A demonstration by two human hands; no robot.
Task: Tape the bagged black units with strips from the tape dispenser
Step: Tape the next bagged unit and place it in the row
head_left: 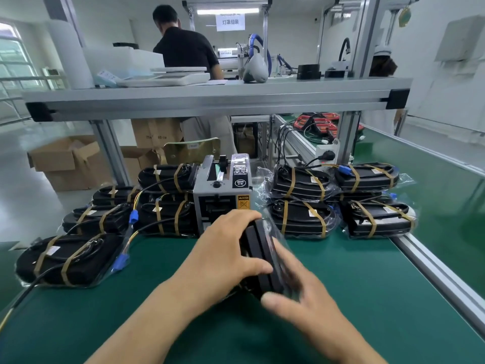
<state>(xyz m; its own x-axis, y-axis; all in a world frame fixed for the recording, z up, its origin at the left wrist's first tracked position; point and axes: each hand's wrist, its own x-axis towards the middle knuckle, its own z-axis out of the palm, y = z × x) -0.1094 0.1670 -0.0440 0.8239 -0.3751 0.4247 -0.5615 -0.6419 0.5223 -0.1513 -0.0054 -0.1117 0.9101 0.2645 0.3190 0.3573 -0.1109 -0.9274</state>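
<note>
Just in front of the dispenser [222,190], the left hand [225,256] grips a bagged unit [263,254] standing on edge on the mat [354,298] — fingers curled over its top, covering the dispenser's lower front. The right hand [311,298] is blurred, fingers nearly straight against the bag. Taped units [168,219] are piled on both sides of the dispenser — 1 person [183,48] stands behind it.

"SEMI" on dispenser [223,190] top; "CAUTION" on its yellow sticker [243,200]. "灯罩组装" on sign [230,21] far above dispenser. "40 cm" on box [154,134] behind, left of dispenser.
</note>
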